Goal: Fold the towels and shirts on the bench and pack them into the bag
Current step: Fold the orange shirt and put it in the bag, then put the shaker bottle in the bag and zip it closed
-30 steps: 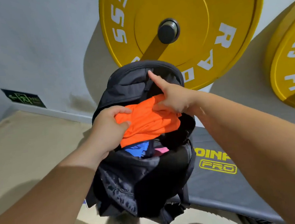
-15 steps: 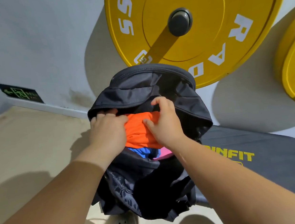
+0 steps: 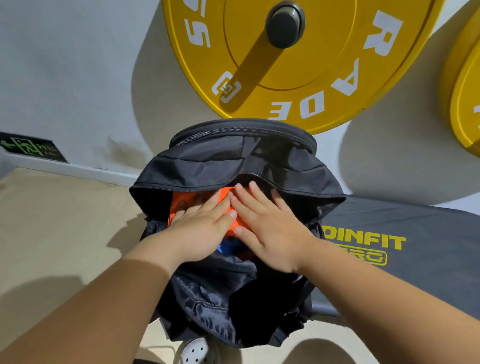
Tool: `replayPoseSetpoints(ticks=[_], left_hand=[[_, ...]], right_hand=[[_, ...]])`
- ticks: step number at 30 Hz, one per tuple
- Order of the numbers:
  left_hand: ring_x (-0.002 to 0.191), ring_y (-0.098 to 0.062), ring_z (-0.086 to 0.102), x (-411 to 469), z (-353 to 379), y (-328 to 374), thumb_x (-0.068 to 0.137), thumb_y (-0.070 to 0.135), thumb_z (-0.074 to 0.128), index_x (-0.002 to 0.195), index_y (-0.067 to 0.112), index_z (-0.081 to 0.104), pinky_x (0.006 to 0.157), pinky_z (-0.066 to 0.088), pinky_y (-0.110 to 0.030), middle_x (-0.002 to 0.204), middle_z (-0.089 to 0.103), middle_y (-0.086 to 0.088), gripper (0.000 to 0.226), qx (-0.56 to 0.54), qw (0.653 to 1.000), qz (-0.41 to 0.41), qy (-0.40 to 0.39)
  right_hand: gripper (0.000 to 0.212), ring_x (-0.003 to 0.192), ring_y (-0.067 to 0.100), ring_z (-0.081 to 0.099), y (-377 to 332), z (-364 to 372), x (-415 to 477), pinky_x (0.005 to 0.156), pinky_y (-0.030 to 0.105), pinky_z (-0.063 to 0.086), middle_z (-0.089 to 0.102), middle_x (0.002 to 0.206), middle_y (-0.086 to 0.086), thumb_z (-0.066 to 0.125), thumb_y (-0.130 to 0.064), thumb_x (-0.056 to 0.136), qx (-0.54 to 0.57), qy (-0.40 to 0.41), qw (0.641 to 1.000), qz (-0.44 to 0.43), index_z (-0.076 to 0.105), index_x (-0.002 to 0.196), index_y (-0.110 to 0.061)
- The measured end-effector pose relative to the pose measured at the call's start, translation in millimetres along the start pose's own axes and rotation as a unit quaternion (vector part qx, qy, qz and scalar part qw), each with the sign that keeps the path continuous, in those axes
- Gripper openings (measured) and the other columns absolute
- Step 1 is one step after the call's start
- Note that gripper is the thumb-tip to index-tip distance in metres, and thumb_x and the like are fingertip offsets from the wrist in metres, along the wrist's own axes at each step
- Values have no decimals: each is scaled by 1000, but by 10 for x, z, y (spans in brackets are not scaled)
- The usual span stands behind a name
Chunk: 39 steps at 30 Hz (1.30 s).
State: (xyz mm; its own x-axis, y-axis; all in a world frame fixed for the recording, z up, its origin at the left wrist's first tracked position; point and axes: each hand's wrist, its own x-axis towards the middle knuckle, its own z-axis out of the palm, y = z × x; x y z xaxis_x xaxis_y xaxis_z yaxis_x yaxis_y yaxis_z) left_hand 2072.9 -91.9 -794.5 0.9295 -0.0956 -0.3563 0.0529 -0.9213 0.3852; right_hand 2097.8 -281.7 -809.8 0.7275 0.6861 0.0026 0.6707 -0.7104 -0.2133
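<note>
Location: gym, as I log it from my remote feed. Fixtures: large yellow weight plate (image 3: 330,71) on a dark wall peg (image 3: 285,24), second yellow plate (image 3: 476,100) at right edge, dark padded bench (image 3: 441,275) with yellow fitness-brand lettering. Also a green exit sign (image 3: 26,145) low on the wall.
</note>
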Motion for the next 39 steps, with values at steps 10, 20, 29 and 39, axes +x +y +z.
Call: replayPoseSetpoints(ticks=[10, 20, 29, 39], left_hand=[[153, -21, 9, 24, 71, -4, 103, 56, 15, 150, 52, -13, 122, 12, -45, 160, -17, 23, 56, 54, 996, -38, -56], [153, -26, -4, -95, 205, 497, 102, 55, 16, 157, 34, -11, 119, 11, -53, 165, -18, 5, 64, 160, 985, -4, 62], [151, -31, 11, -239, 618, 1561, 102, 50, 23, 158, 22, 13, 120, 10, -56, 165, 15, -5, 63, 291, 939, 144, 109], [126, -29, 45, 401, 1242, 3433, 100, 44, 41, 141, 26, 45, 100, 43, -46, 143, 46, 0, 45, 153, 954, 247, 71]], right_hand=[[75, 152, 12, -12, -17, 16, 19, 122, 53, -6, -19, 164, -7, 17, -63, 99, -22, -153, 988, 27, -8, 158, -23], [75, 153, 12, -3, 282, -187, -582, 124, 44, 2, -4, 166, -7, 17, -64, 97, 8, -66, 998, 20, 5, 159, -23], [80, 152, 21, 15, 1210, -522, -1618, 121, 44, 19, 21, 164, 0, 10, -73, 90, 0, -61, 991, 119, 37, 152, -29], [49, 143, 28, 27, 2461, -739, -2839, 116, 53, 23, 41, 151, 0, 46, -55, 96, -81, 22, 917, 389, 51, 139, -31]])
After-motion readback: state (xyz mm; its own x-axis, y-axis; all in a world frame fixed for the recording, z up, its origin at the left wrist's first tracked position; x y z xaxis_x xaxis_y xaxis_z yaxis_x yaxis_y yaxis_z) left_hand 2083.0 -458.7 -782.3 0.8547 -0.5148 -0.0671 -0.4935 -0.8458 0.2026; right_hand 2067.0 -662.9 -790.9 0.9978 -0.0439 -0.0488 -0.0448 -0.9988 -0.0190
